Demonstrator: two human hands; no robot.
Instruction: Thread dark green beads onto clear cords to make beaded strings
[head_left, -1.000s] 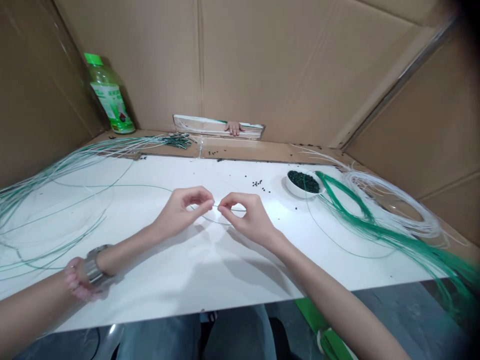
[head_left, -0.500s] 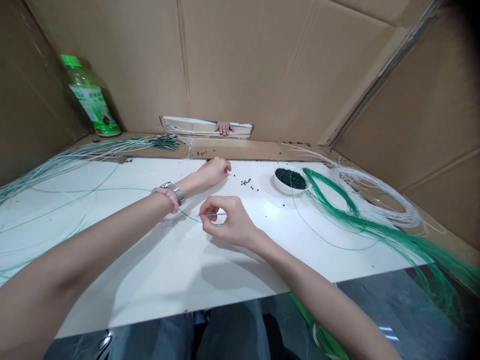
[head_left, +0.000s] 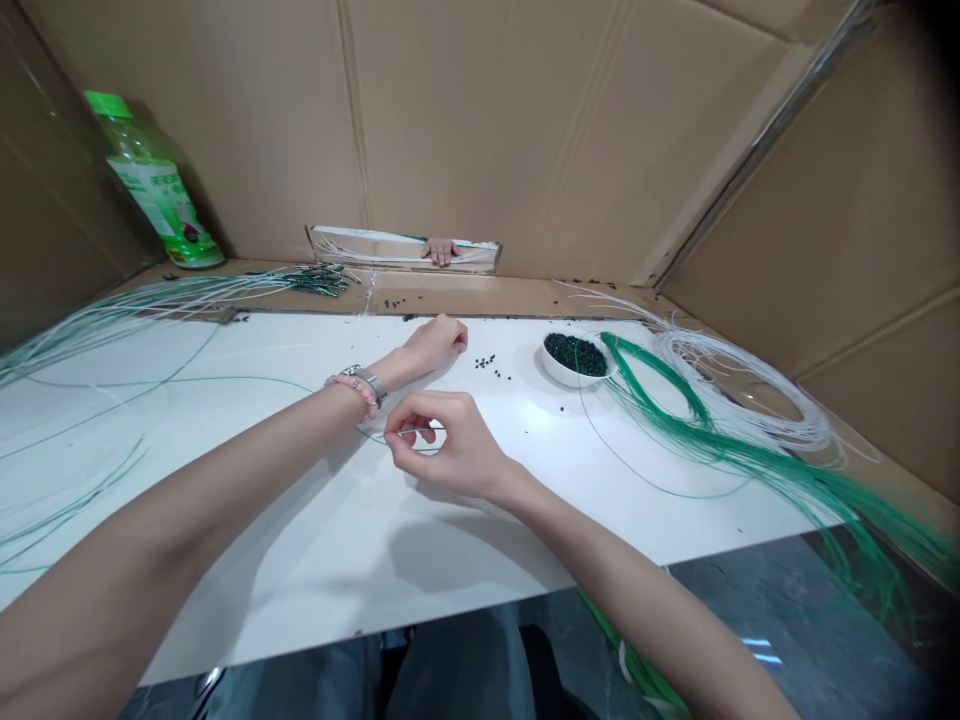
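Note:
My right hand (head_left: 446,445) pinches a thin green cord (head_left: 373,437) between thumb and forefinger, above the white tabletop. The cord passes under my left wrist and trails off to the left. Farther forward, my left hand (head_left: 439,343) rests on the table with its fingers curled closed. Whatever is between those fingertips, if anything, is hidden. Just right of it lie several small dark beads (head_left: 487,362), loose on the table. A white bowl (head_left: 571,378) full of dark green beads (head_left: 576,353) stands beyond them.
Green cords (head_left: 694,400) and a coil of white cords (head_left: 795,400) lie at the right. Beaded strands (head_left: 315,280) and a green bottle (head_left: 161,200) are at the back left. Another person's hand (head_left: 441,251) shows through a slot in the cardboard wall (head_left: 465,120).
My left hand has shifted slightly right relative to the table, towards the loose beads, and its fingers have curled tighter. The right hand keeps its pinch on the cord. The view has shifted a little.

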